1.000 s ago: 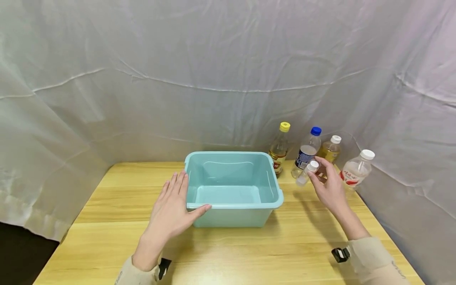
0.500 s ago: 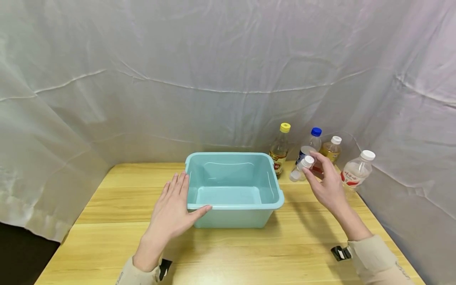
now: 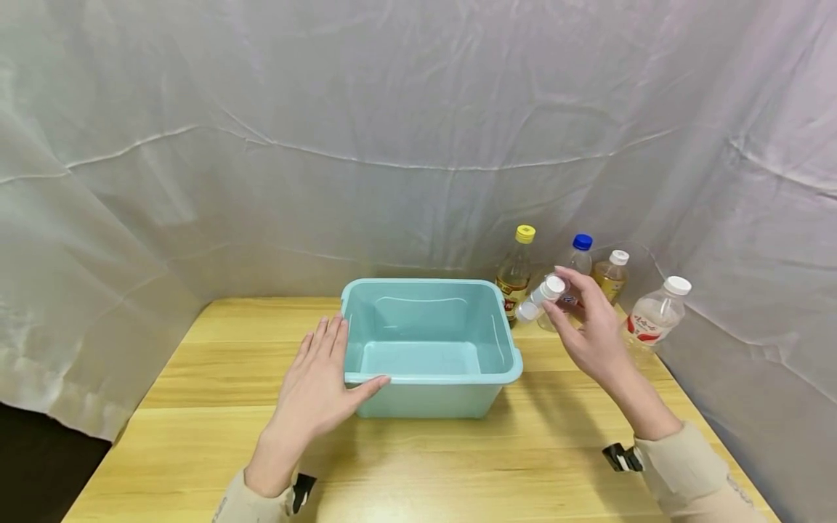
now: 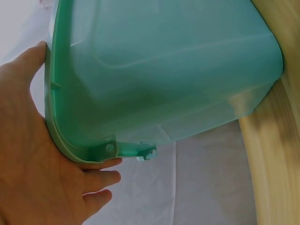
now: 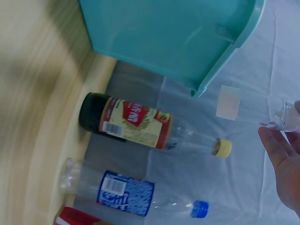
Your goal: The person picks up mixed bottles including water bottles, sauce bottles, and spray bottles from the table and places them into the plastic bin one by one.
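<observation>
A light-blue plastic basin (image 3: 431,379) stands on the wooden table. My left hand (image 3: 309,396) rests on its near-left corner, fingers straight along the left rim and thumb over the front rim. In the left wrist view the palm lies against the basin's rim (image 4: 51,98). My right hand (image 3: 595,341) pinches a small clear bottle (image 3: 538,299) with a white cap between thumb and fingers. The bottle is tilted, its base pointing left toward the basin. In the right wrist view this small bottle (image 5: 228,103) hangs above table height, beside the basin's rim, with a whitish patch near its base.
Behind my right hand stand a yellow-capped sauce bottle (image 3: 513,282), a blue-capped clear bottle (image 3: 581,256) and a bottle of amber liquid (image 3: 611,274). A white-capped bottle with a red-and-white label (image 3: 654,316) is farther right. Grey cloth (image 3: 418,211) hangs around the table.
My right hand has moved left and slightly up with the small bottle, which has tipped further over. The left hand and basin stay in place.
</observation>
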Motion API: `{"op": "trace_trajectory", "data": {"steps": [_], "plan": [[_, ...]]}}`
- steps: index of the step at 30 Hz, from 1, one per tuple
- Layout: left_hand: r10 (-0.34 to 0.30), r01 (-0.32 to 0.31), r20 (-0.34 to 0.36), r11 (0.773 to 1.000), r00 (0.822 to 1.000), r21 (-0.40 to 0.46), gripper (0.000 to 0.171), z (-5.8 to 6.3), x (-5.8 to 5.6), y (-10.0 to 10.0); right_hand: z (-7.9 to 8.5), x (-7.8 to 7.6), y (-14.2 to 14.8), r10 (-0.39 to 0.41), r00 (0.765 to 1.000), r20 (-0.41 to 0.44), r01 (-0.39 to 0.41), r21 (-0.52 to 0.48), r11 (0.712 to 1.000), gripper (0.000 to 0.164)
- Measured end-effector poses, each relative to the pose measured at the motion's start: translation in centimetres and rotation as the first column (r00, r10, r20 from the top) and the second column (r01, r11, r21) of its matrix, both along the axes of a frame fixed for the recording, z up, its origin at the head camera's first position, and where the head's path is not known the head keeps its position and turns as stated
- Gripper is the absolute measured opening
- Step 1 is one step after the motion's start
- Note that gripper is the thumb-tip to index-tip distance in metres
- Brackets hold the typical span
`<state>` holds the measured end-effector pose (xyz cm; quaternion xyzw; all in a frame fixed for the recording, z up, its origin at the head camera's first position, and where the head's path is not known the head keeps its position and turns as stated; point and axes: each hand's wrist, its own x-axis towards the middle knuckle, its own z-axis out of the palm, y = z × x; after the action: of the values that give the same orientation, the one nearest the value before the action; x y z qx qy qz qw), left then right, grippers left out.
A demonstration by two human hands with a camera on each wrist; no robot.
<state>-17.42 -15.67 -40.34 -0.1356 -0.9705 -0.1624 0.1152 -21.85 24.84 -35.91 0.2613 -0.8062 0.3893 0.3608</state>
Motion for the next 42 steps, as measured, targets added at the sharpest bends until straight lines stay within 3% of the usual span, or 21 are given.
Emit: {"op": "trace_trajectory", "data": {"steps": [14,22,33,42], "plan": [[-0.003,0.003,-0.016,1.000,1.000,0.001,0.119,0.1,0.0,0.2,1.9,-0.3,-2.2,0.097,0.993,-0.074,-0.088,0.125,0.988,0.066],[0.001,-0.001,-0.017,1.000,1.000,0.005,0.118,0.1,0.2,0.3,2.4,-0.6,-3.5,0.165,0.986,0.006,-0.164,0.168,0.972,0.064],[-0.003,0.003,-0.004,1.000,1.000,0.006,0.119,0.3,0.3,0.2,3.0,-1.4,-5.5,0.244,0.968,0.054,-0.250,0.225,0.942,0.061],[-0.011,0.011,-0.002,1.000,1.000,0.011,0.120,0.2,0.2,0.1,3.5,-1.9,-7.9,0.348,0.926,0.145,-0.373,0.220,0.901,0.057]]}}
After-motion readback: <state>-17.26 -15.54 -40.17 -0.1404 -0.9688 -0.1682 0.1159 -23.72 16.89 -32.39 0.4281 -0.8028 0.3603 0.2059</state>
